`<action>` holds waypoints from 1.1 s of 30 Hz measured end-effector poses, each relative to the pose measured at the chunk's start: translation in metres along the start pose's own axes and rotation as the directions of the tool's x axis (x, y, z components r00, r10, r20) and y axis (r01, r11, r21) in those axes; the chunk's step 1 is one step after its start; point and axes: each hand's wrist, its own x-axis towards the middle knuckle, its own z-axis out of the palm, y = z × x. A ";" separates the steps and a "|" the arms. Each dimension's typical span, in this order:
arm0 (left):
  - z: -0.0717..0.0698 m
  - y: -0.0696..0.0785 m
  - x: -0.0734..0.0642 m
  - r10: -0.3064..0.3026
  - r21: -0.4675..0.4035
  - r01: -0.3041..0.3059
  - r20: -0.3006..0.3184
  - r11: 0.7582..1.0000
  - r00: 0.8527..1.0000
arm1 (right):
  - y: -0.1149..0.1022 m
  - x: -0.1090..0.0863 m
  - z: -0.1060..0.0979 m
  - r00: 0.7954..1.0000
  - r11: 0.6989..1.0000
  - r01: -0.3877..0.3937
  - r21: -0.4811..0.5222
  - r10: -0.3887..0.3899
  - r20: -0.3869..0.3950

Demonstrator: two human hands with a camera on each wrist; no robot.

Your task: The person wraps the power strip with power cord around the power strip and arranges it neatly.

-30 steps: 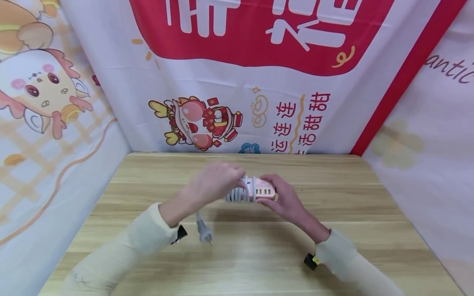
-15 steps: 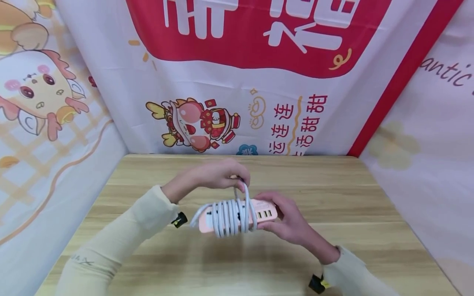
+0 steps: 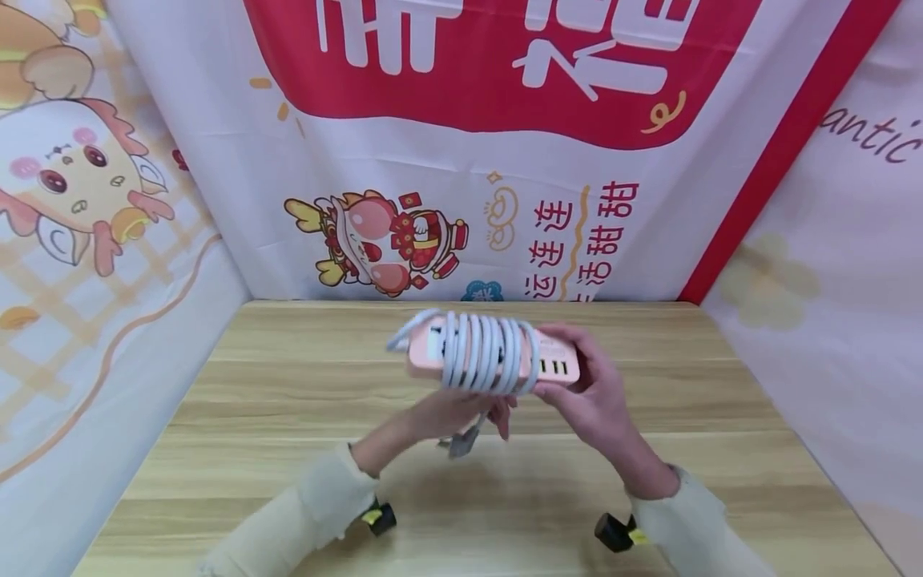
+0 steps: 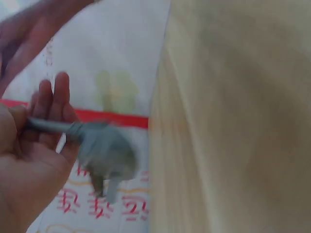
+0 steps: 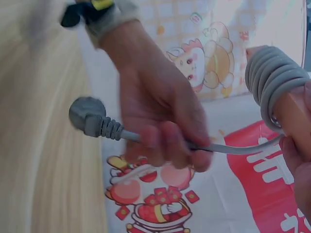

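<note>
We see a pink power strip [image 3: 558,347] held up over a wooden table [image 3: 505,521], lying roughly level across the middle of the head view. Our right hand [image 3: 598,397] grips its right end, thumb along the near edge and fingers over the far one, with a short row of USB ports showing just beside the thumb. A pale grey cord [image 3: 489,353] is wound in close loops round most of the body, and a bit of pink is left showing at the left end, where one stretch of cord juts past the edge.

Our left hand [image 3: 456,410] is below the strip, pinching the cord's tail between thumb and forefinger. The plug [image 5: 87,110] hangs free at the end of that tail, just beyond the fingers. The left wrist view is blurred, so we can only say that the plug's prongs seem to point away from the palm, with the other fingers fairly straight.

The table's far edge runs along the back cloth [image 3: 404,152], a little beyond the strip; its side edges meet the left cloth [image 3: 191,344] and the right cloth [image 3: 829,280], both well apart from our hands. Wide stretches of wood lie to either side and toward us, giving both arms room to swing outward, while the tighter space is between the two hands, where the tail spans from the loops to the pinch.
</note>
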 end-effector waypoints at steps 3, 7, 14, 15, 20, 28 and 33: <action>0.029 -0.004 0.000 -0.191 0.044 0.196 -0.103 0.980 0.976 | 0.005 0.014 -0.001 0.996 0.999 0.042 -0.033 -0.045 -0.074; 0.051 0.004 -0.004 -0.323 0.068 0.335 -0.151 0.940 0.934 | 0.020 0.027 -0.005 0.988 0.981 0.093 -0.172 -0.112 -0.106; 0.052 0.035 -0.014 -0.258 0.488 0.396 -0.326 0.778 0.909 | 0.059 0.029 -0.011 0.984 0.874 0.123 -0.469 -0.170 -0.059; 0.049 0.041 -0.016 -0.239 0.536 0.394 -0.336 0.747 0.911 | 0.063 0.028 -0.011 0.985 0.866 0.119 -0.485 -0.164 -0.050; 0.025 0.075 -0.020 -0.115 0.690 0.371 -0.388 0.621 0.914 | 0.080 0.022 -0.012 0.996 0.876 0.080 -0.475 -0.094 -0.007; -0.015 0.097 -0.010 0.033 0.786 0.296 -0.372 0.543 0.928 | 0.095 0.005 0.003 0.994 0.890 0.090 -0.447 -0.050 0.100; -0.048 0.089 0.001 -0.039 0.756 0.269 -0.308 0.596 0.951 | 0.091 -0.007 0.016 0.990 0.925 0.032 -0.380 0.022 0.136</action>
